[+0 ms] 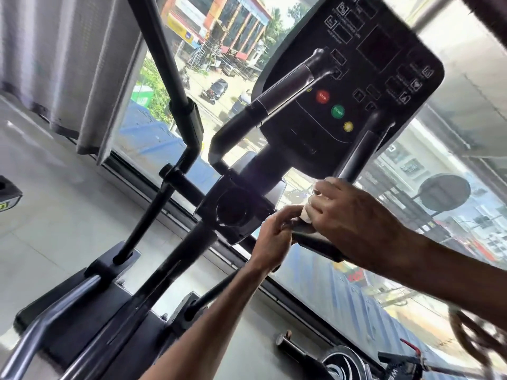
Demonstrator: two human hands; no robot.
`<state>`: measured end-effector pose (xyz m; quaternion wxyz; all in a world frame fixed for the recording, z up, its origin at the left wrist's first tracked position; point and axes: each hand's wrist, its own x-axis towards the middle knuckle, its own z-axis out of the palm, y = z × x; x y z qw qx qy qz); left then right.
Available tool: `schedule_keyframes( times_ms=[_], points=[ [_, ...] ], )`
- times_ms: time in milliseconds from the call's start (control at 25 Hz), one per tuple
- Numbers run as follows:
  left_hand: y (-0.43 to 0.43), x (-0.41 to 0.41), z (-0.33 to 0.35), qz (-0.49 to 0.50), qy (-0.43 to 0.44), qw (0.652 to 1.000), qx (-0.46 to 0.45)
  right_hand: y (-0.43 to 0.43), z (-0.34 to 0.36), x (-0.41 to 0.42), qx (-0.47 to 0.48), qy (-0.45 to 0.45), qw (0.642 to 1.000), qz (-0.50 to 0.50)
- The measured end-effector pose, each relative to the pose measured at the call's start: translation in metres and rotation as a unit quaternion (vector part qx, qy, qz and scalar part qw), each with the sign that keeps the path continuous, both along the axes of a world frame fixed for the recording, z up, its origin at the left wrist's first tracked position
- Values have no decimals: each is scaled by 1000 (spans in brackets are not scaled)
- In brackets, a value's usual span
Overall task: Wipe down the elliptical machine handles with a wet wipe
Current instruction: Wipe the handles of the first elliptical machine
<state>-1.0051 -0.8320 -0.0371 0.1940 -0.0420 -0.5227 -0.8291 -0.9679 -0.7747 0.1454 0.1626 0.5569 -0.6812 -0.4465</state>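
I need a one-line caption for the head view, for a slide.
Right hand holds a wet wipe on an elliptical handle below the console; left hand grips the handle beside it.

"STOP" on red button (322,96), "START" on green button (337,111) (both on console (389,86))

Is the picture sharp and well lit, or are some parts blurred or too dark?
Head view: daylight through the window backlights the console, leaving it dark; the right hand is slightly motion-blurred; the scene is tilted.
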Motion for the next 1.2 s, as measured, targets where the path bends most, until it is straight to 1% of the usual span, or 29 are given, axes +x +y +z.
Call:
schedule_keyframes(
  times_ms=[40, 80, 160, 240, 280, 320, 400, 480, 560, 600, 640, 720, 760, 840, 960, 1000, 1120, 1200],
  points=[
    [-1, 5, 7, -4, 4, 1000, 13, 8, 12, -9, -11, -11, 1000, 11],
    [-3, 9, 13, -3, 4, 1000, 18, 13, 20, -18, -36, -5, 998, 44],
    [-3, 15, 20, 13, 4, 1000, 13, 20, 23, -27, -75, 32, 995, 59],
    [-1, 18, 21, 17, -2, 1000, 9, 22, 16, -27, -66, 10, 997, 37],
    [-1, 20, 21, 16, -4, 1000, 10, 24, 12, -25, -55, -5, 997, 52],
    [-1, 22, 22, 21, -7, 1000, 8, 25, 15, -25, -62, -11, 996, 65],
    [-2, 22, 20, 31, -10, 999, 5, 24, 30, -32, -106, -1, 993, 59],
    [-3, 26, 21, 19, -17, 1000, 8, 22, 50, -45, -153, 28, 986, 54],
    [-3, 30, 24, 14, -21, 1000, 6, 18, 65, -56, -184, 59, 980, 36],
    [-3, 31, 26, 11, -20, 1000, 8, 15, 69, -58, -185, 55, 981, 18],
    [-3, 32, 28, 7, -23, 1000, 12, 12, 72, -61, -163, 33, 986, 8],
    [-3, 35, 34, 6, -25, 999, 23, 7, 79, -62, -76, -13, 997, -10],
    [-4, 35, 37, 8, -23, 999, 26, 2, 85, -63, -56, -11, 998, -19],
    [-3, 36, 45, 4, -16, 999, 28, -6, 97, -67, -70, 25, 997, -36],
    [-3, 38, 60, 14, -9, 999, 46, -7, 101, -71, -29, 54, 998, -13],
    [-4, 37, 66, 23, -10, 999, 44, -5, 106, -70, -46, 55, 997, -17],
    [-7, 35, 79, 45, -28, 998, 32, -2, 129, -73, -181, 27, 981, -61],
    [-8, 35, 86, 51, -46, 998, 12, 4, 135, -80, -235, 33, 970, -55]
  ],
)
